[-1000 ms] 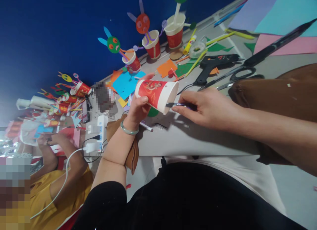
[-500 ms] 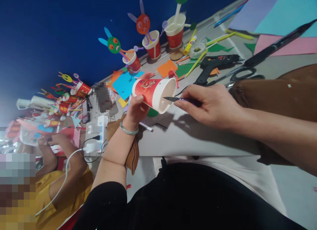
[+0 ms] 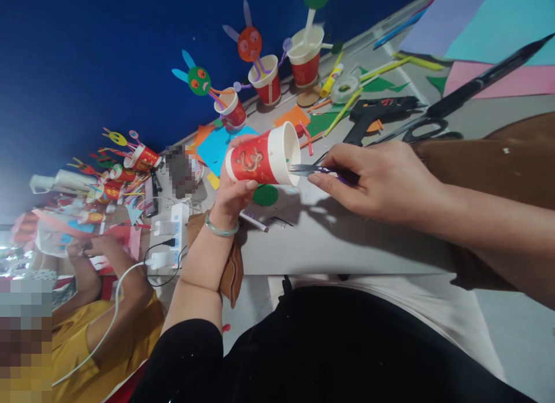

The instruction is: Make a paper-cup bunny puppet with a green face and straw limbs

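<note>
My left hand (image 3: 236, 186) is wrapped round a red and white paper cup (image 3: 260, 158), which lies on its side in the air with its mouth facing right. A green bangle circles the left wrist. My right hand (image 3: 368, 177) grips small scissors (image 3: 303, 169) with purple handles, and their blades reach the rim of the cup. Below the cup, a green paper disc (image 3: 265, 195) and a marker (image 3: 254, 221) rest on the table (image 3: 338, 247).
Three cups with paper figures stand at the back, one a red-faced figure (image 3: 250, 43). A black glue gun (image 3: 368, 114), tape roll (image 3: 346, 88) and larger scissors (image 3: 427, 129) lie beyond my right hand. A power strip (image 3: 179, 235) and another person's arms (image 3: 125, 264) are left.
My left hand has turned the cup so that its mouth faces more to the right and its dragon print shows. The scissor blades now look slightly apart at the rim.
</note>
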Available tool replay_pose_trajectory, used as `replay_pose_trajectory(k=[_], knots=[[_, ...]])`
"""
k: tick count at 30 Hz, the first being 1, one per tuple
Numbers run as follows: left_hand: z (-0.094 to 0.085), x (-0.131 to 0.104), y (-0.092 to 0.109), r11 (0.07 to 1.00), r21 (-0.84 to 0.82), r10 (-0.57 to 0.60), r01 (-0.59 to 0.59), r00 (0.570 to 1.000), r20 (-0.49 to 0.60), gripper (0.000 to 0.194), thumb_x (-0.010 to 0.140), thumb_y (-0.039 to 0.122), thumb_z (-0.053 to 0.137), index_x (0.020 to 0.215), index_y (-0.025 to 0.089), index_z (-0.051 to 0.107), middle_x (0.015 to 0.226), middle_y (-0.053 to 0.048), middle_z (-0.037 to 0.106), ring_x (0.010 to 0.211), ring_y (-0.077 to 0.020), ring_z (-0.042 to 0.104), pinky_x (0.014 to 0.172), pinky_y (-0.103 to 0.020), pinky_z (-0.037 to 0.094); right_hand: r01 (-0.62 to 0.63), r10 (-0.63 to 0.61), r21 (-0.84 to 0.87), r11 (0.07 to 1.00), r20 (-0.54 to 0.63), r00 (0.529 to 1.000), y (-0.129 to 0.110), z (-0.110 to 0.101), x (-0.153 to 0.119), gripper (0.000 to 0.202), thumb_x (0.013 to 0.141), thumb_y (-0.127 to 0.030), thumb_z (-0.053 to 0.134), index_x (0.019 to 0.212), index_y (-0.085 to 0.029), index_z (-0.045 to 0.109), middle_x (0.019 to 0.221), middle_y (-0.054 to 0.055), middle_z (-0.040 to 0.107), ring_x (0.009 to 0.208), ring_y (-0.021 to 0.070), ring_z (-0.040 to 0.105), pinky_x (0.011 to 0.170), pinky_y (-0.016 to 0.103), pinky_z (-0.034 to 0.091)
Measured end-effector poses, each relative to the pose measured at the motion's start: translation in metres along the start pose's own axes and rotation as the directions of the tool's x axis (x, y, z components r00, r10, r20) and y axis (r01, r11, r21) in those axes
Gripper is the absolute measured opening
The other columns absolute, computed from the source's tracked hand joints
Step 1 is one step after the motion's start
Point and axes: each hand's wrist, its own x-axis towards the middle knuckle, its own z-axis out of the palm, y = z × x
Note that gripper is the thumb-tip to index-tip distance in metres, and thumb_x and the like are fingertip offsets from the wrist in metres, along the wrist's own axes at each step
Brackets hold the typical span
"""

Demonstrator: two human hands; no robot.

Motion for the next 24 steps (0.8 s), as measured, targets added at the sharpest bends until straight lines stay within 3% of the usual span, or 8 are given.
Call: replay_pose_trajectory(k=[4, 7, 13, 20, 24], knots=[[-0.008, -0.005, -0.002, 0.994, 0.105, -0.046, 0.044, 0.999, 0.012, 0.084, 0.055, 0.079, 0.093, 0.120, 0.032, 0.070, 0.118, -0.011, 0.077, 0.131, -0.0375, 0.073, 0.101, -0.047, 0.066, -0.016, 0.018, -0.115, 0.993, 0.016, 1.000, -0.004, -0.005, 0.000, 0.032, 0.103, -0.047, 0.059, 0.101, -0.019, 0.075, 0.061, 0.006, 0.058, 0.058, 0.0217, 0.051, 0.062, 0.036, 0.021], [-0.014, -0.008, -0.005, 0.988, 0.149, 0.035, -0.030, 0.999, -0.025, 0.080, 0.056, 0.075, 0.095, 0.120, 0.035, 0.070, 0.123, -0.010, 0.075, 0.141, -0.0382, 0.066, 0.110, -0.047, 0.062, -0.009, 0.012, -0.160, 0.987, 0.015, 1.000, -0.004, -0.005, -0.002, 0.034, 0.105, -0.047, 0.055, 0.104, -0.019, 0.074, 0.066, 0.009, 0.063, 0.062, 0.0231, 0.053, 0.063, 0.037, 0.018], [-0.023, -0.015, -0.010, 0.964, 0.266, 0.017, -0.005, 0.999, -0.044, 0.082, 0.056, 0.079, 0.094, 0.125, 0.043, 0.069, 0.122, -0.007, 0.075, 0.155, -0.0408, 0.055, 0.116, -0.051, 0.058, -0.009, 0.007, -0.073, 0.997, -0.029, 1.000, -0.003, -0.003, -0.005, 0.036, 0.104, -0.056, 0.055, 0.104, -0.025, 0.072, 0.068, 0.006, 0.065, 0.062, 0.0223, 0.053, 0.064, 0.036, 0.017], [-0.027, -0.006, -0.020, 0.976, 0.137, 0.155, -0.167, 0.984, 0.093, 0.085, 0.057, 0.066, 0.103, 0.126, 0.036, 0.065, 0.135, -0.006, 0.069, 0.140, -0.0372, 0.067, 0.122, -0.050, 0.053, 0.008, -0.005, -0.266, 0.964, 0.011, 1.000, -0.013, -0.007, -0.008, 0.041, 0.107, -0.050, 0.050, 0.114, -0.019, 0.076, 0.076, 0.011, 0.074, 0.058, 0.0204, 0.051, 0.063, 0.036, 0.012], [-0.030, 0.003, -0.026, 0.946, 0.113, 0.263, -0.302, 0.925, 0.273, 0.090, 0.053, 0.068, 0.106, 0.124, 0.034, 0.064, 0.136, -0.006, 0.069, 0.139, -0.0372, 0.069, 0.113, -0.049, 0.059, -0.013, 0.035, -0.360, 0.933, 0.053, 0.998, -0.019, -0.008, -0.011, 0.045, 0.110, -0.044, 0.044, 0.123, -0.015, 0.076, 0.087, 0.014, 0.080, 0.064, 0.0225, 0.060, 0.064, 0.034, 0.015]])
